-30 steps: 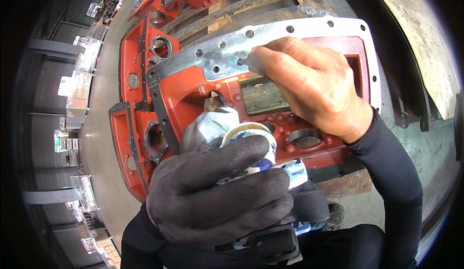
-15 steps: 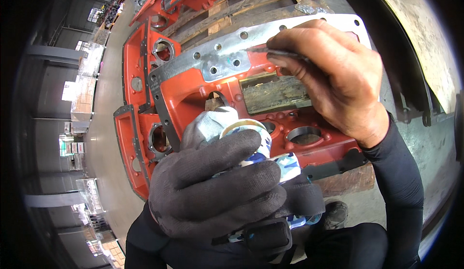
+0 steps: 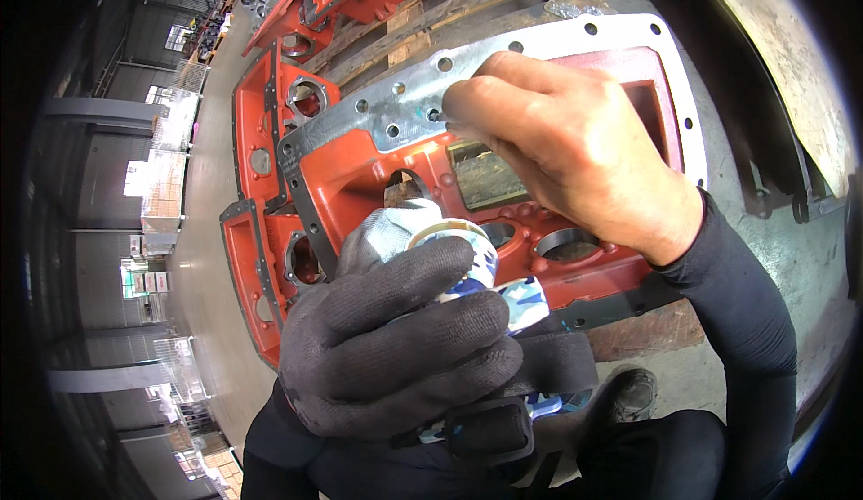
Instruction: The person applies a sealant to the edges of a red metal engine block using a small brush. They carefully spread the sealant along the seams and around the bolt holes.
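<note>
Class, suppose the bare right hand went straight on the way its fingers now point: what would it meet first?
Most likely the grey metal flange of the red casting, beside a small hole. The right hand may already touch it; depth is unclear.

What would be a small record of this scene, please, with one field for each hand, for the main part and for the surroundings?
Left hand: in a dark knit glove, holding a blue-and-white patterned cylinder
Right hand: bare, bent over the metal flange, beside one of its holes; anything pinched there is mostly hidden
Main part: red housing with round and rectangular openings
Surroundings: more red housings at the left, wooden pallet beyond
</note>
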`<act>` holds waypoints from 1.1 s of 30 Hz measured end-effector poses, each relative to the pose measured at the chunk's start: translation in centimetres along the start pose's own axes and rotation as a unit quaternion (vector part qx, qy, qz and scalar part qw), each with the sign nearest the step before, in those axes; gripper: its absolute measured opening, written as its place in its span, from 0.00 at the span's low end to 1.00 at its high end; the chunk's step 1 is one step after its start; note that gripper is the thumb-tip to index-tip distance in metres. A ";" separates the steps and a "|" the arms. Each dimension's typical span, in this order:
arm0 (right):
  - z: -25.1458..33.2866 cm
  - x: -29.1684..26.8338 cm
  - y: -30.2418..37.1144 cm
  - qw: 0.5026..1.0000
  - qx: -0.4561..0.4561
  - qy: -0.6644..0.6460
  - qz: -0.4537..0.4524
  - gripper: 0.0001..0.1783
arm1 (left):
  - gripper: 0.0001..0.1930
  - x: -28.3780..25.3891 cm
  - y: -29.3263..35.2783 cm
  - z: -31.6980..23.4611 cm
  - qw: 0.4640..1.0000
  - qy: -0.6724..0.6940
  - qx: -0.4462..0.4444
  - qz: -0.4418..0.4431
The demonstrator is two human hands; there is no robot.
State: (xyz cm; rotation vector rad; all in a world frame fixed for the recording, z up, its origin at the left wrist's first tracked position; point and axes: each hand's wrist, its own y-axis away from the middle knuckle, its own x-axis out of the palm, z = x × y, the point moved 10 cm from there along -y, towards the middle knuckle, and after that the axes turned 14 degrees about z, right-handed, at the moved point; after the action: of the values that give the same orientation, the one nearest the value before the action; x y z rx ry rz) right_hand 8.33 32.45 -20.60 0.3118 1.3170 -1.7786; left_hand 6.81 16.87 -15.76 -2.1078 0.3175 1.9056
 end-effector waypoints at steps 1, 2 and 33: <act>0.2 0.0 -0.2 1.000 -0.008 0.002 0.002 0.18 | 0.23 0.0 0.1 0.0 1.000 0.002 -0.003 -0.003; 0.3 0.1 -0.4 1.000 -0.016 0.004 0.004 0.17 | 0.23 0.0 0.3 0.0 1.000 0.004 -0.004 -0.018; -10.4 -8.2 12.9 0.942 0.228 -0.177 -0.169 0.22 | 0.26 -0.7 2.3 0.1 0.977 -0.165 -0.093 -0.095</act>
State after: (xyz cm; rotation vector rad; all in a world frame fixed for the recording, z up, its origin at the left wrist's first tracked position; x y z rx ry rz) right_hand 19.95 44.79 -27.95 0.0041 0.7231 -2.3006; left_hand 5.85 14.70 -15.20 -1.8036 -0.1336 2.1883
